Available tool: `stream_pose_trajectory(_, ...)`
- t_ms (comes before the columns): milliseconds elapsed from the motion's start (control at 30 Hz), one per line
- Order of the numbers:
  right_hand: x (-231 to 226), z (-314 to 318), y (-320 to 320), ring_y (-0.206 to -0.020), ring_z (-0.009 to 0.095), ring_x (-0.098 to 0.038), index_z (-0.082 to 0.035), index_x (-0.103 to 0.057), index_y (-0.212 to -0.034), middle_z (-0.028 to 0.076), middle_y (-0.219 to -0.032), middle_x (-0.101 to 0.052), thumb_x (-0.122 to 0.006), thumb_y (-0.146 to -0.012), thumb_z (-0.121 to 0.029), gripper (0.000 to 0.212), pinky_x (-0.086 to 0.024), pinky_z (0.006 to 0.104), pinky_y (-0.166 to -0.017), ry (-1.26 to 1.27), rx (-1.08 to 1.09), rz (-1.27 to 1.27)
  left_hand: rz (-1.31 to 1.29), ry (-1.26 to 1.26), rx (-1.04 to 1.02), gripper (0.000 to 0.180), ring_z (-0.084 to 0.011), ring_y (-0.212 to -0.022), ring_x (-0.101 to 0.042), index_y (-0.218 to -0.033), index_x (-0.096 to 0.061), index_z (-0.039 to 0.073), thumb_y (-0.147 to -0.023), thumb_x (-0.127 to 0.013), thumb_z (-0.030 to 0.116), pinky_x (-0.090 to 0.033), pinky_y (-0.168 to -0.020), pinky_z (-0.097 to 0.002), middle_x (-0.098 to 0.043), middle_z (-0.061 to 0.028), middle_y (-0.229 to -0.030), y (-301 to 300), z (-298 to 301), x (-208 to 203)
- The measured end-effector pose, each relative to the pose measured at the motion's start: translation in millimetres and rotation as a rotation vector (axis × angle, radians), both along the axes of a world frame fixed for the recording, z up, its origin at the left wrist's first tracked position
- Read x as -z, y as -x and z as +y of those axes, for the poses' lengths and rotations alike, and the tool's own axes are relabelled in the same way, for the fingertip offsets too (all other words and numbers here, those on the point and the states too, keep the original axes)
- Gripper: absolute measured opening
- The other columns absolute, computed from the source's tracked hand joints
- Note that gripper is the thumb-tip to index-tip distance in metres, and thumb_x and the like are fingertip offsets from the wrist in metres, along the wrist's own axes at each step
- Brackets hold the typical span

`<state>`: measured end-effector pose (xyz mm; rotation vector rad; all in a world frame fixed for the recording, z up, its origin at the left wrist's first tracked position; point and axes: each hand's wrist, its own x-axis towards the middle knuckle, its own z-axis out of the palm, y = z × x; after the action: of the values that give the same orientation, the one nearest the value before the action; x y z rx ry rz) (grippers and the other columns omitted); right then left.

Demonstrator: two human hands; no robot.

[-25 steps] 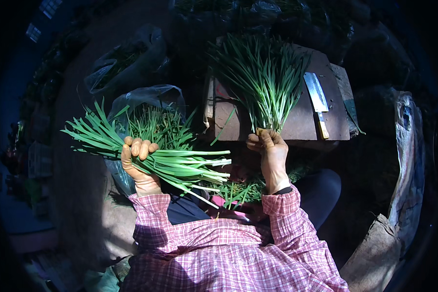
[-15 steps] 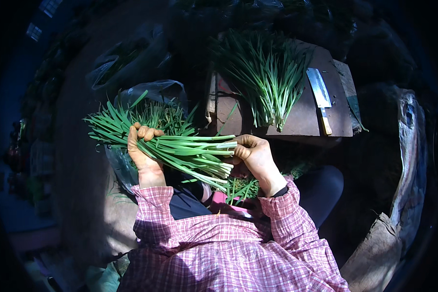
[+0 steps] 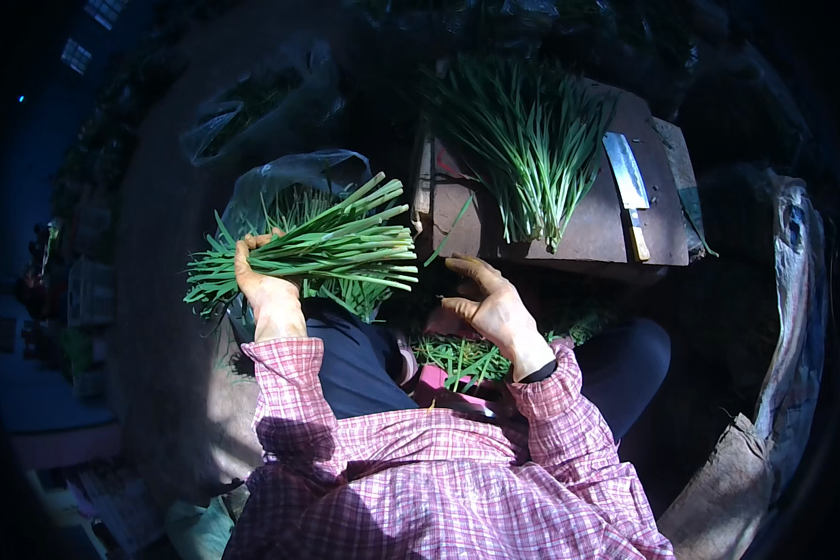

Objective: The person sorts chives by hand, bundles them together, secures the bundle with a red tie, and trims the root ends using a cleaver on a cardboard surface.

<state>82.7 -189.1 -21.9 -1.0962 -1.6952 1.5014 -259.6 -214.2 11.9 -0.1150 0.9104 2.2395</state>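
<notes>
My left hand is closed around a bunch of garlic chives. Their pale stem ends fan out to the right and the green leaf tips stick out on the left. To the right of the stem ends, my right hand is apart from them, with thumb and fingers spread and nothing visible between them. Beyond it, a larger pile of garlic chives lies on a brown board, stems pointing toward me. Right of that pile rests a cleaver with a wooden handle.
A clear plastic bag with more greens stands behind my left hand. Loose green trimmings lie between my legs, above a pink object. Another plastic bag sits farther left. A sack is at the lower right.
My right hand has let go of the stem ends and opened. The bunch in my left hand has tipped, its stem ends swinging up and left, away from my right hand.
</notes>
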Motion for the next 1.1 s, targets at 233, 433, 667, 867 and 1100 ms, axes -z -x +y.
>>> stream_pose_trajectory(233, -36, -27, 41, -0.097, 0.023, -0.069, -0.002, -0.067, -0.117, 0.016, -0.115, -0.067, -0.078, -0.082, -0.012, 0.038, -0.055, 0.0330, -0.087, 0.024, 0.369, 0.333, -0.104, -0.146, -0.027, 0.017, -0.0185, -0.077, -0.057, -0.088, -0.061, 0.011, -0.094, -0.064, 0.027, -0.051, -0.094, -0.0435, -0.059, 0.0008, -0.078, -23, 5, 10)
stream_pose_trajectory(433, -61, -11, 35, -0.067, 0.014, -0.065, -0.004, -0.075, -0.104, 0.007, -0.076, -0.070, -0.079, -0.082, -0.014, 0.025, -0.053, 0.0276, -0.064, -0.074, 0.433, 0.129, -0.074, -0.172, 0.004, 0.019, -0.0178, -0.078, -0.055, -0.092, -0.056, 0.011, -0.092, -0.067, 0.027, -0.050, -0.097, -0.0424, -0.054, 0.0000, -0.079, -45, 5, 5)
stream_pose_trajectory(667, -54, 11, 30, -0.060, 0.006, -0.058, 0.003, -0.072, -0.102, 0.003, -0.076, -0.069, -0.074, -0.089, -0.015, 0.022, -0.047, 0.0212, -0.055, 0.187, 0.408, 0.082, -0.068, -0.138, 0.030, 0.021, -0.0205, -0.081, -0.055, -0.089, -0.056, 0.012, -0.088, -0.071, 0.025, -0.049, -0.098, -0.0424, -0.053, -0.0014, -0.079, -52, 3, 13)
stream_pose_trajectory(867, -53, 7, 14, -0.064, 0.008, -0.058, -0.001, -0.074, -0.098, 0.001, -0.079, -0.070, -0.077, -0.087, -0.015, 0.018, -0.048, 0.0223, -0.058, 0.141, 0.429, 0.214, -0.034, -0.154, -0.001, 0.020, -0.0239, -0.088, -0.057, -0.086, -0.057, 0.012, -0.089, -0.069, 0.027, -0.050, -0.098, -0.0453, -0.058, -0.0032, -0.084, -24, -3, 30)
stream_pose_trajectory(1100, -39, 18, 32, -0.068, 0.014, -0.061, -0.003, -0.073, -0.082, 0.004, -0.072, -0.069, -0.077, -0.084, -0.017, 0.015, -0.046, 0.0290, -0.061, -0.235, 0.478, -0.084, -0.057, -0.121, 0.027, 0.021, -0.0261, -0.090, -0.057, -0.086, -0.057, 0.011, -0.088, -0.071, 0.027, -0.048, -0.099, -0.0453, -0.058, -0.0044, -0.083, -45, -4, 12)
